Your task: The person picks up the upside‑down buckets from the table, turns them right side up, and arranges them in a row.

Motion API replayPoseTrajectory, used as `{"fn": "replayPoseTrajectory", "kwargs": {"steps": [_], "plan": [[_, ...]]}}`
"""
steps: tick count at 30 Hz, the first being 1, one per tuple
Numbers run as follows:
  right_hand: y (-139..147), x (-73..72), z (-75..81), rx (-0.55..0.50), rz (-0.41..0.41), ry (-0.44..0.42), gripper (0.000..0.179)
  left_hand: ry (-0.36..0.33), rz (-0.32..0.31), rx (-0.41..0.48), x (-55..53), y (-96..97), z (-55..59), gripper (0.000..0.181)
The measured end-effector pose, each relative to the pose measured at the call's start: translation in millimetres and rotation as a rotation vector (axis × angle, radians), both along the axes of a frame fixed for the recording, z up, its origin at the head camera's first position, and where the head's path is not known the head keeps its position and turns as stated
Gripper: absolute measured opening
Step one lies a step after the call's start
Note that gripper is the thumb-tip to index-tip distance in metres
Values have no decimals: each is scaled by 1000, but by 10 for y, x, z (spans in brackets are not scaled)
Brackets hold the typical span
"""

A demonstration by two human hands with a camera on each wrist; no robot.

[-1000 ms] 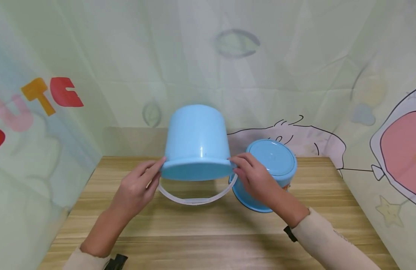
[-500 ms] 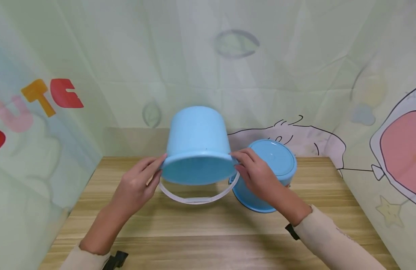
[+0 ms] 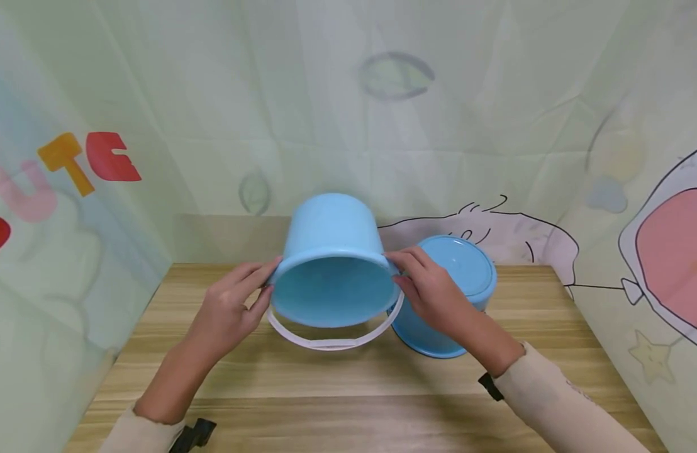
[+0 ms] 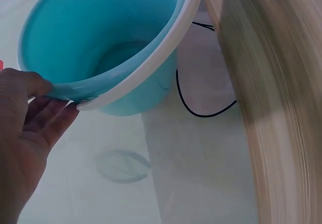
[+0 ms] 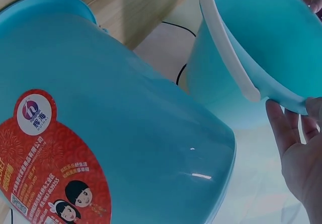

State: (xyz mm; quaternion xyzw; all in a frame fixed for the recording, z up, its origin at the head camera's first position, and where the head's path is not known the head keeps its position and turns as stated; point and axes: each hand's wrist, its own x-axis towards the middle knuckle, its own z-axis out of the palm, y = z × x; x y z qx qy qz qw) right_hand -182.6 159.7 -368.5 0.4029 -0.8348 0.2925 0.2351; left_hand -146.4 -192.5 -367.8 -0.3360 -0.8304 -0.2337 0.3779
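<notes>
A light blue plastic bucket (image 3: 334,229) is held in the air, tilted so its mouth faces the head camera. My left hand (image 3: 226,308) pinches the left side of its rim between thumb and fingers. On the opposite side, my right hand (image 3: 430,289) pinches the rim the same way. The white handle (image 3: 328,344) hangs below the mouth. The inside (image 4: 115,32) shows nothing in it in the left wrist view. A second blue bucket (image 3: 458,267) stands upside down on the table, just beyond my right hand.
The wood-grain table (image 3: 320,409) lies below, with a printed cloth (image 3: 326,94) hanging behind and at both sides. A red label (image 5: 55,173) with printed characters covers part of the upside-down bucket in the right wrist view.
The held bucket has tipped further, its base lowering and its mouth turning up toward the head camera. Both hands keep their grip. The upside-down bucket has stayed put.
</notes>
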Motion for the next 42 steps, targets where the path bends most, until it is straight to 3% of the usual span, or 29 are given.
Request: {"fn": "replayPoseTrajectory", "kwargs": {"steps": [4, 8, 12, 20, 32, 42], "plan": [[4, -8, -3, 2, 2, -38, 44, -21, -4, 12, -1, -5, 3, 49], [5, -15, 7, -5, -2, -57, 43, -31, -12, 26, 0, -3, 13, 37], [-2, -6, 58, -20, -13, -110, 42, -43, -7, 43, 4, 10, 35, 60], [-20, -26, 111, -53, -34, -233, 42, -98, -29, 71, -13, 19, 68, 61], [-16, -114, 156, -47, -56, -321, 45, -196, -29, 92, -48, 24, 74, 56], [-24, -142, 195, -71, -71, -425, 44, -336, -13, 89, -50, 12, 105, 51]]}}
